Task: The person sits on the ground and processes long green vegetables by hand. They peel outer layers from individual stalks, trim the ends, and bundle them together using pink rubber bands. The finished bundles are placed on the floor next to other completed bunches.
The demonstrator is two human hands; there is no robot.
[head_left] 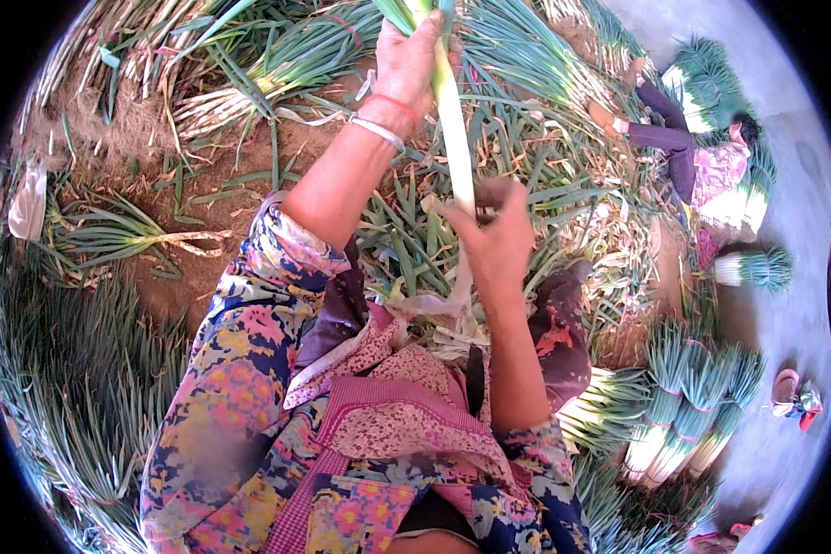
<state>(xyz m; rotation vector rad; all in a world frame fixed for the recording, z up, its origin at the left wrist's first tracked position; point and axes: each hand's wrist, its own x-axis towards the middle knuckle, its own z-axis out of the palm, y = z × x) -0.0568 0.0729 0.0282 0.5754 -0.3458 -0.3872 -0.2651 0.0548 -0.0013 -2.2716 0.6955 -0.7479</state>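
Note:
My left hand [410,66] grips a long green onion [455,138] just below its green leaves, near the top of the view. The white shank hangs down at a slight slant. My right hand [500,239], a little blurred, has its thumb and fingers around the lower end of the shank. A thin pale strip of onion skin [462,280] trails below these fingers towards my lap. The onion's lower tip is hidden by the hand. Under both hands lies a heap of stripped leaves and skins [415,242], between my knees.
Tied onion bundles [298,62] with roots lie ahead, another bundle [526,55] to their right. Cleaned bundles [685,408] stand at right. Dense green tops [83,374] fill the left. A person [717,163] sits far right. A loose onion plant [131,235] lies on soil.

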